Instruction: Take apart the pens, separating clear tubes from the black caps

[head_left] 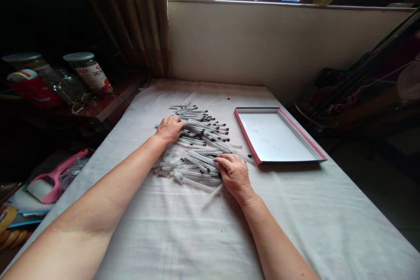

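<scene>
Slim pens point(205, 131) with clear barrels and black ends lie in a loose pile on the white cloth. Closer to me is a heap of clear plastic tubes point(170, 164), mixed with more black-ended pieces. My left hand point(170, 129) is at the pile's left edge, its bent fingers closed against the pens; the fingertips are partly hidden. At the right side of the nearer heap, my right hand point(234, 177) touches the black ends, fingers somewhat apart and reaching left. A clear tube point(213, 196) slants out beside it.
A shallow box lid point(275, 135) with pink edges lies at the right, a small black piece point(250, 156) beside it. Jars point(88, 72) and glasses point(80, 103) stand on a dark side table at the left. A pink-handled item point(59, 177) lies lower left. A wall and window close off the far side.
</scene>
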